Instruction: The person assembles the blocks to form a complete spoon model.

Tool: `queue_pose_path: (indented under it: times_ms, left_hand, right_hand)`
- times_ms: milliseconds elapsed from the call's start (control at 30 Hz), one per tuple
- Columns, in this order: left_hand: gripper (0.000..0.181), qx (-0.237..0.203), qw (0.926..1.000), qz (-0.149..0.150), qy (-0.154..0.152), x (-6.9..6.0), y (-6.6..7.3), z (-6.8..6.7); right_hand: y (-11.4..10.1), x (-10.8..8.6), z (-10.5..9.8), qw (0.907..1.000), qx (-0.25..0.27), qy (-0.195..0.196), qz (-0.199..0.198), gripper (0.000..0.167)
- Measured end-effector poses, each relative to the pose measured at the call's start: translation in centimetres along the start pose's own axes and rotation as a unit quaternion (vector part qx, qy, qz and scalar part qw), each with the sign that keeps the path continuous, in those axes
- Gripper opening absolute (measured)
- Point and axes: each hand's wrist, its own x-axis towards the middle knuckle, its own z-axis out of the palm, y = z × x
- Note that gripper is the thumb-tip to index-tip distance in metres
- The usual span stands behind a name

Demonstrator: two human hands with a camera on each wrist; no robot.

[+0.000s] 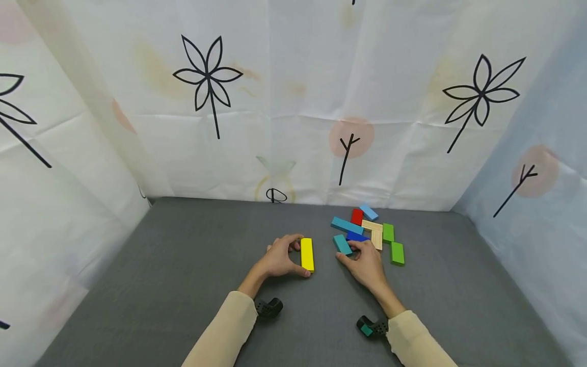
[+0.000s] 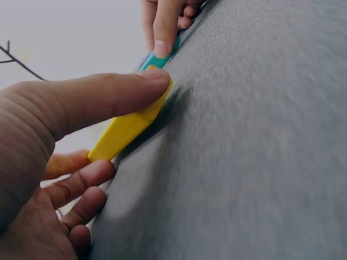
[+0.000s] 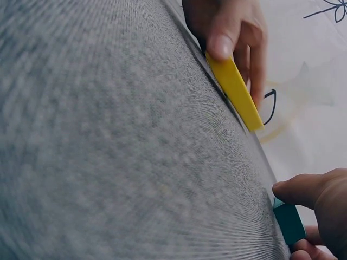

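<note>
Head view, clock directions as seen there. Left hand [image 1: 277, 260]: grip pinches the yellow block [image 1: 307, 255], thumb at the block's 6 o'clock end, fingers at its upper left side near 11 o'clock. Block is long, its axis running roughly 12 to 6; whether it is raised off the grey surface [image 1: 183, 280] cannot be told. Right hand [image 1: 368, 264]: grip pinches the teal block [image 1: 342, 244] between thumb and fingers, block axis 11 to 5. Yellow block sits between 8 and 9 o'clock of the teal one, apart from it.

Around the right hand, a loose cluster. Long blue block [image 1: 346, 226] at 12 o'clock of the teal block; dark blue block [image 1: 357, 236] at 2 o'clock, close by. Red block [image 1: 356, 216] just beyond the long blue block, light blue block [image 1: 369, 212] at 2 o'clock of the red. Pale wooden blocks [image 1: 376, 238] form a corner at 3 o'clock of the dark blue; exact count unclear. Upper green block [image 1: 388, 233] stands beside them at 2 o'clock, lower green block [image 1: 397, 254] at its 5 o'clock. Behind, at 12 o'clock, a white sheet [image 1: 293, 76] with black flower outlines
</note>
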Motion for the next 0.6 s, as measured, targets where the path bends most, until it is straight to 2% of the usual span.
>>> queue_pose_path:
  times_ms: [167, 367, 600]
  left_hand:
    - [0.091, -0.011, 0.9997, -0.008, 0.021, -1.2, -0.7, -0.5]
    - [0.091, -0.007, 0.9993, 0.002, 0.038, -1.6, -1.0, -0.1]
    - [0.091, -0.01, 0.9992, 0.005, 0.038, -1.8, -1.0, 0.1]
  right_hand:
    - [0.3, 0.1, 0.1, 0.9999, 0.007, 0.003, -0.007, 0.048]
    - [0.5, 0.1, 0.2, 0.9999, 0.008, 0.003, -0.01, 0.048]
    - [0.3, -0.2, 0.2, 0.9998, 0.014, 0.01, -0.006, 0.047]
